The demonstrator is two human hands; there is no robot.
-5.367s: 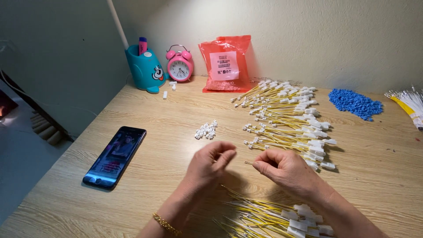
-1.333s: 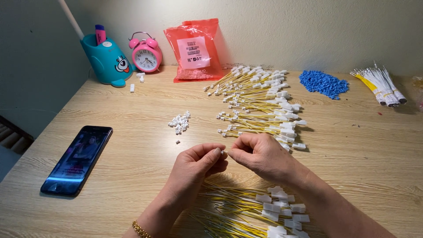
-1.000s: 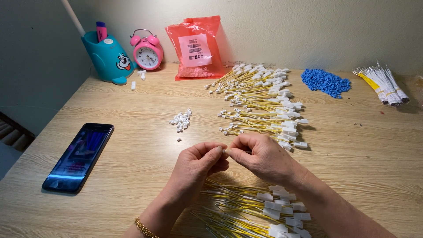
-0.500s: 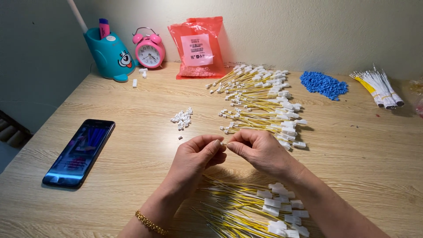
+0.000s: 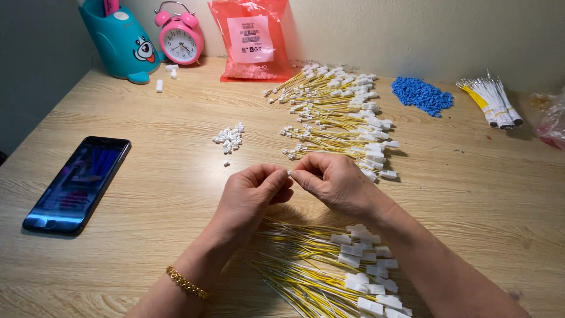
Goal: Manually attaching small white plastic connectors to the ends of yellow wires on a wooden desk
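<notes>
My left hand (image 5: 250, 194) and my right hand (image 5: 332, 179) meet fingertip to fingertip over the middle of the wooden table (image 5: 147, 135). Between the fingertips sits a tiny white connector (image 5: 289, 173), pinched from both sides. Which hand holds a wire is hidden by the fingers. A pile of yellow wires with white plugs (image 5: 329, 268) lies under my wrists. A bigger heap of finished yellow wires (image 5: 338, 118) lies beyond my hands. A small cluster of loose white connectors (image 5: 229, 137) sits to the far left of my left hand.
A black phone (image 5: 79, 182) lies at the left. A teal pen holder (image 5: 118, 38), a pink alarm clock (image 5: 179, 38) and a red bag (image 5: 253, 38) stand along the wall. Blue beads (image 5: 422, 94) and a white-yellow wire bundle (image 5: 491, 103) lie far right.
My hands have come together and stayed pinched on the small connector. The camera has tilted a little, so the table shifted in view.
</notes>
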